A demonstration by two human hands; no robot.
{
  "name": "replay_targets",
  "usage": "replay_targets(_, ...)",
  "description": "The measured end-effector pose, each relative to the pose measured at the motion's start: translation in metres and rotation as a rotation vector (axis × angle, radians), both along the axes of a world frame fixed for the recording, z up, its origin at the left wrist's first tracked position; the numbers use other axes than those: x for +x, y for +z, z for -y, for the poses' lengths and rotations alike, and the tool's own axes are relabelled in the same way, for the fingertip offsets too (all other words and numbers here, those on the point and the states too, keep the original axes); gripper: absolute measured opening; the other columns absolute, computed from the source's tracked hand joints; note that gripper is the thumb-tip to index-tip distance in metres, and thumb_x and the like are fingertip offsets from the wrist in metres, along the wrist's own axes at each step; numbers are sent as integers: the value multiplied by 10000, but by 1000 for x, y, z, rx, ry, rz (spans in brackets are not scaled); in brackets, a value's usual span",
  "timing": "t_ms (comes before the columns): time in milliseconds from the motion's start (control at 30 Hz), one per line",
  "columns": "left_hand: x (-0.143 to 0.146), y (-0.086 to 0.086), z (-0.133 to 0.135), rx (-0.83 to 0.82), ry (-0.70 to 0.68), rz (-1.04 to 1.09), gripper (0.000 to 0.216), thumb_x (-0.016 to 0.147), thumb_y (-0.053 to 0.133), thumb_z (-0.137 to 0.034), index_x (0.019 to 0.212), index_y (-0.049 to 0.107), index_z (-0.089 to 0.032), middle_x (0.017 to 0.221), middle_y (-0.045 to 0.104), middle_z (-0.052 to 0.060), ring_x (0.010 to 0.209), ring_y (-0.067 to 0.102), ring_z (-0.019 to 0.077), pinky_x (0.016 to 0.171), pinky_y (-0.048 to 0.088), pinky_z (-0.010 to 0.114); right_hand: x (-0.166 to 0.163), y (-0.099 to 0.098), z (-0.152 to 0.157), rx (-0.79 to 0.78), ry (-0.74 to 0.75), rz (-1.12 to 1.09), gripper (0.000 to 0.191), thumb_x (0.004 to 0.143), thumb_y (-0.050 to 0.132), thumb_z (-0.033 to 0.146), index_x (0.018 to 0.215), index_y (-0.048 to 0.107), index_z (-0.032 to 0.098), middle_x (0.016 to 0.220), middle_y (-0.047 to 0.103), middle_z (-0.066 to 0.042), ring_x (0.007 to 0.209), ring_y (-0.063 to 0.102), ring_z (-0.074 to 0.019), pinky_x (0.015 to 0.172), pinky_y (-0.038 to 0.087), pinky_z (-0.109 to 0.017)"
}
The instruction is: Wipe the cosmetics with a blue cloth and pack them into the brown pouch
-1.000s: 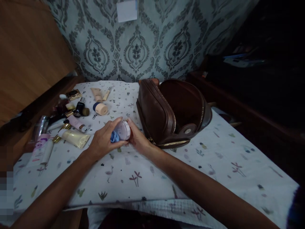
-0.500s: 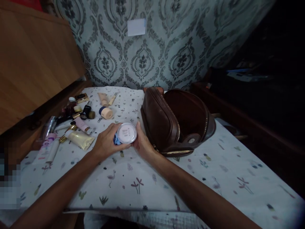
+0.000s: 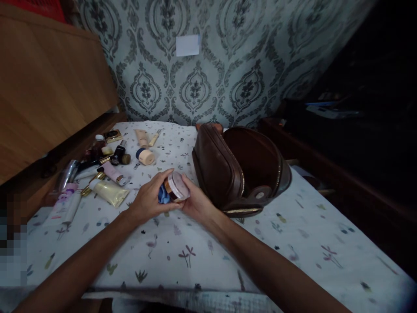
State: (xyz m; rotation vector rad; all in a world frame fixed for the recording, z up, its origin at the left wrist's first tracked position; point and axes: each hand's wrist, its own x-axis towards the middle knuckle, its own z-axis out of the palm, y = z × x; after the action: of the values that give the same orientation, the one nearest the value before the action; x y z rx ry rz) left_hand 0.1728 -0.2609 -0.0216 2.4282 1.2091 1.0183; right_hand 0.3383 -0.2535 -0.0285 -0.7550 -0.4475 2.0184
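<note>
Both my hands meet over the patterned white cloth (image 3: 202,256). My right hand (image 3: 197,202) is closed round a small round jar (image 3: 177,187) with a pale pink lid, tilted toward the left. My left hand (image 3: 150,198) presses a scrap of blue cloth (image 3: 163,195) against the jar's side, its fingers curled over both. An open brown leather pouch (image 3: 239,167) lies just to the right of my hands, with its zip undone and its dark inside showing.
Several cosmetics lie scattered at the left: a gold tube (image 3: 109,191), a pink tube (image 3: 112,172), a dark bottle (image 3: 117,152), a beige jar with a blue cap (image 3: 145,155) and a compact (image 3: 112,134). A wooden panel (image 3: 48,87) rises on the left, dark furniture stands on the right.
The jar has tipped from lid-up to lid facing left, and my left hand has wrapped further over it with the blue cloth. The view has shifted slightly.
</note>
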Motion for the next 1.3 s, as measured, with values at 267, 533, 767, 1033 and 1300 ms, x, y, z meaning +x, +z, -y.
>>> replay_targets(267,-1,7,-2,-218,60,82,801,705,766,-543,1367,489,-187,1256,672,113,1126,656,302,962,507,387,-2,-10,1,244,5,313,407,991,450,557,918,625,197,719,610,2,609,556,-138,522,443,-239)
replay_targets(533,2,11,0,-243,255,-99,468,750,711,-452,1158,627,-237,975,735,49,890,684,272,762,488,347,10,1,7,999,-170,1039,409,889,585,540,1038,665,167,1015,624,-71,957,579,-201,869,465,-331)
replay_targets(767,-12,13,-14,-339,214,138,393,778,683,-560,924,725,-198,801,702,4,749,617,194,687,445,277,11,-1,1,745,-128,788,424,850,569,597,841,590,173,676,529,25,579,492,-120,530,402,-248)
replay_targets(1033,-12,13,-20,-420,167,615,409,757,698,-559,823,763,-162,784,722,22,728,601,167,673,476,244,9,8,8,804,-172,597,387,862,602,549,955,577,174,837,595,-17,715,568,-142,623,506,-260)
replay_targets(1300,24,35,-31,-457,194,1035,336,543,835,-443,672,707,-161,611,635,-36,571,526,103,548,424,198,35,57,26,1308,-288,1051,327,966,542,376,1210,554,158,1034,653,-67,914,615,-173,843,512,-308)
